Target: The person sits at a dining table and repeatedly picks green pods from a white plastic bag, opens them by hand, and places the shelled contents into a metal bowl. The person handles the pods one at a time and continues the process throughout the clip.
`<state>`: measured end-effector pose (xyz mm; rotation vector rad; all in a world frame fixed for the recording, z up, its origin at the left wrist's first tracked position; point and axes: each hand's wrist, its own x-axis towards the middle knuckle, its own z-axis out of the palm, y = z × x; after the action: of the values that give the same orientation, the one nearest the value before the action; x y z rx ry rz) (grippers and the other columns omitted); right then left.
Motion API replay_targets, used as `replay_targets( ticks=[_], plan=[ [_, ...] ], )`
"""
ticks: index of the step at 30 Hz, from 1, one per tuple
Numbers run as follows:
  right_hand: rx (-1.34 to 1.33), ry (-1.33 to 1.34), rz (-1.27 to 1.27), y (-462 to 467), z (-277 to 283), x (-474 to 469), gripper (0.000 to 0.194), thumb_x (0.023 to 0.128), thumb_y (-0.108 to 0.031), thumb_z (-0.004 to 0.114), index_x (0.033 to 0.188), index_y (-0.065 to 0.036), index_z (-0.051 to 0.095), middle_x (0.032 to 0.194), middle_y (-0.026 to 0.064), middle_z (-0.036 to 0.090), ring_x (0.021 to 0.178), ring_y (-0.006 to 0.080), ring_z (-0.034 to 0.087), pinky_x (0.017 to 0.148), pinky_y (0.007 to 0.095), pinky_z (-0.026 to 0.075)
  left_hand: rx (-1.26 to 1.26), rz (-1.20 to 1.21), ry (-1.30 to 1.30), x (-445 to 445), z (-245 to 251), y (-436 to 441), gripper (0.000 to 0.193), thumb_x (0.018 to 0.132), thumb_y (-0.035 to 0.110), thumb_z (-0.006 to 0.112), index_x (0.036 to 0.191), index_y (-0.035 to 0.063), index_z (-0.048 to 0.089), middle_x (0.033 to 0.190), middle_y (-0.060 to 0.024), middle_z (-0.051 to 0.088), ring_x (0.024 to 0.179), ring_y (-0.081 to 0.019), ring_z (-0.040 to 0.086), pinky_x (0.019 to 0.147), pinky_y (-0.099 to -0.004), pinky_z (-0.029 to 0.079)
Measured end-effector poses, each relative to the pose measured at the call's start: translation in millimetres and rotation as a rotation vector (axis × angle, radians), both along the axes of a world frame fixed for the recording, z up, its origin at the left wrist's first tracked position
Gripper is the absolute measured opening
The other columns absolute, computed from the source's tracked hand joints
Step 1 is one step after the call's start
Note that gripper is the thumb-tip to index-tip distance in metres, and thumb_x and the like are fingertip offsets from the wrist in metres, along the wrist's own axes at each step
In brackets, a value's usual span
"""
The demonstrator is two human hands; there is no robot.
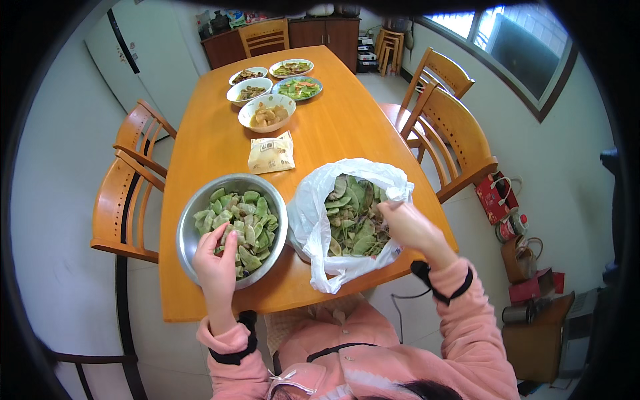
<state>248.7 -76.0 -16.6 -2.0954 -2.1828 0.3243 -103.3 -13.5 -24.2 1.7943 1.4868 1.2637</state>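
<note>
My left hand (216,255) is over the near left part of a stainless steel bowl (183,235), thumb and forefinger close together. Pieces of flat green bean pods (255,227) fill much of the bowl. Whether a piece sits between those fingertips is unclear. To the right stands a white plastic bag (307,220), its mouth wide apart, holding whole flat bean pods (357,200) and stringy brownish trimmings (345,225). My right hand (407,225) reaches over the bag's right rim, its fingertips at the rim and partly hidden. What it grips there cannot be made out.
Beyond the bowl lies a cream paper packet (271,155) bearing writing. Farther back, a bowl of pale chunks in broth (267,114) and several dishes of cooked food share the wooden table (345,120). Wooden chairs (450,135) line both sides. Bags and boxes sit on the right floor.
</note>
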Motion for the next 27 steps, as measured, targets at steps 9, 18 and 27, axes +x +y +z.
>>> replay_targets(
  ticks=[9, 18, 27],
  plan=[
    [-0.160, -0.024, -0.027, 36, -15, 19, 0.018, 0.075, -0.004, 0.066, 0.093, 0.000, 0.066, 0.087, 0.0178, 0.068, 0.089, 0.0340, 0.067, 0.076, 0.0402, 0.054, 0.118, 0.045, 0.537, -5, -22, -5, 0.031, 0.085, 0.016, 0.072, 0.111, 0.0000, 0.069, 0.111, -0.0131, 0.065, 0.102, -0.0321, 0.060, 0.087, -0.0409, 0.050],
    [-0.297, -0.109, 0.102, 21, -32, 13, 0.057, 0.074, -0.027, 0.073, 0.122, -0.003, 0.053, 0.099, 0.0181, 0.068, 0.095, 0.0378, 0.067, 0.086, 0.0446, 0.052, 0.517, -0.514, 0.188, 101, 31, -53, 0.024, 0.085, 0.008, 0.072, 0.107, 0.0013, 0.068, 0.101, -0.0109, 0.067, 0.086, -0.0278, 0.063, 0.075, -0.0373, 0.051],
    [-0.323, -0.082, 0.087, 22, -42, 18, 0.057, 0.074, -0.034, 0.075, 0.113, 0.001, 0.052, 0.107, 0.0219, 0.063, 0.109, 0.0396, 0.059, 0.097, 0.0460, 0.043, 0.312, -0.756, 0.816, 134, -14, -66, 0.026, 0.083, 0.020, 0.069, 0.104, 0.0052, 0.067, 0.090, -0.0066, 0.068, 0.086, -0.0231, 0.062, 0.091, -0.0377, 0.042]
  ],
)
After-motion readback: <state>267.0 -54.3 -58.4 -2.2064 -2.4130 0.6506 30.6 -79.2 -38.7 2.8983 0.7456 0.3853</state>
